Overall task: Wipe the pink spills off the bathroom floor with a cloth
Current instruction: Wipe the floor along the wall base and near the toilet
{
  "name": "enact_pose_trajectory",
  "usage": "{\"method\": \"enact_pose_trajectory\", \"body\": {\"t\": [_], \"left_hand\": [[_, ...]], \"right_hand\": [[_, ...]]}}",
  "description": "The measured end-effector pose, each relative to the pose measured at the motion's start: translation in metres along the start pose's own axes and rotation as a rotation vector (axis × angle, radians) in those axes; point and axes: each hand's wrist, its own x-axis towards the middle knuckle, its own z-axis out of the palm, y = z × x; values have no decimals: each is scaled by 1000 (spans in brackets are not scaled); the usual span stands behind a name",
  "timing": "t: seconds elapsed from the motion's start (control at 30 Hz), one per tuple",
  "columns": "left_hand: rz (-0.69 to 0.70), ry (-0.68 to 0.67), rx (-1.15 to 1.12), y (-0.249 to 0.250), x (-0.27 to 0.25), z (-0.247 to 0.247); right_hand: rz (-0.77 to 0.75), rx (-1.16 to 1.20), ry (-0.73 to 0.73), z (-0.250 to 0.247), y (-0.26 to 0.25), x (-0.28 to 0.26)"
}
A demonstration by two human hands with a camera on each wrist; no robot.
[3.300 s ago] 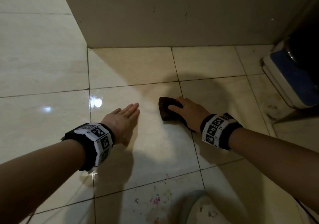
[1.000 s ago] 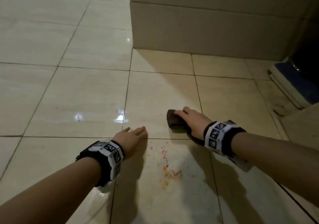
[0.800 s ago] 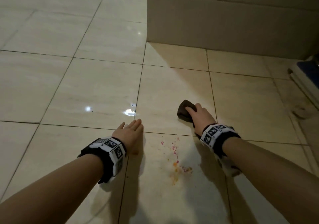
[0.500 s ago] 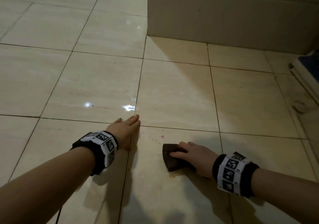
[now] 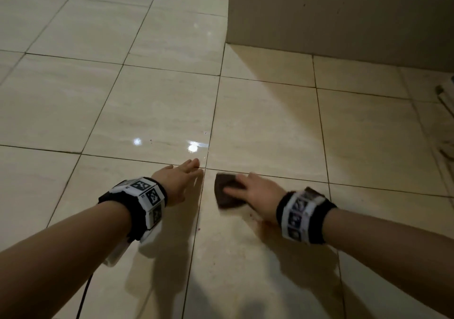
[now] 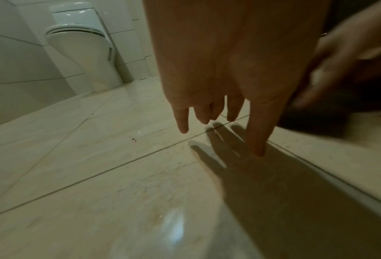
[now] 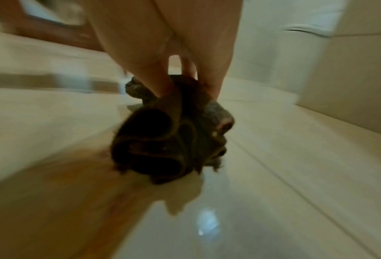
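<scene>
Your right hand (image 5: 258, 195) grips the bunched dark cloth (image 5: 227, 194), pressing it to the floor (image 5: 157, 112); your left hand (image 5: 175, 181) rests flat beside it, fingers straight.

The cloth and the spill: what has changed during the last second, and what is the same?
The right hand dragged the cloth back over the pink-orange spill and forward again; only faint specks remain. The left hand stayed flat on the floor.
</scene>
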Motion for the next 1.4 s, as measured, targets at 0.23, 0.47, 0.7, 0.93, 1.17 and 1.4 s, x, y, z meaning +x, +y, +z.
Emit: {"method": "enact_pose_trajectory", "body": {"t": [0.23, 0.47, 0.7, 0.93, 1.17, 1.4], "left_hand": [[-100, -47, 24, -13, -6, 11], [-164, -38, 108, -12, -15, 25], [-142, -37, 100, -17, -12, 26], [-121, -67, 163, -21, -11, 25], [-113, -94, 189, -16, -13, 21], [-45, -114, 246, 0, -18, 26]], "right_hand": [[34, 292, 85, -3, -10, -16], [367, 256, 228, -38, 15, 60], [-123, -29, -33, -5, -44, 20], [-404, -166, -119, 22, -59, -25], [-28, -173, 12, -22, -37, 18], [-399, -223, -181, 29, -85, -30]]}}
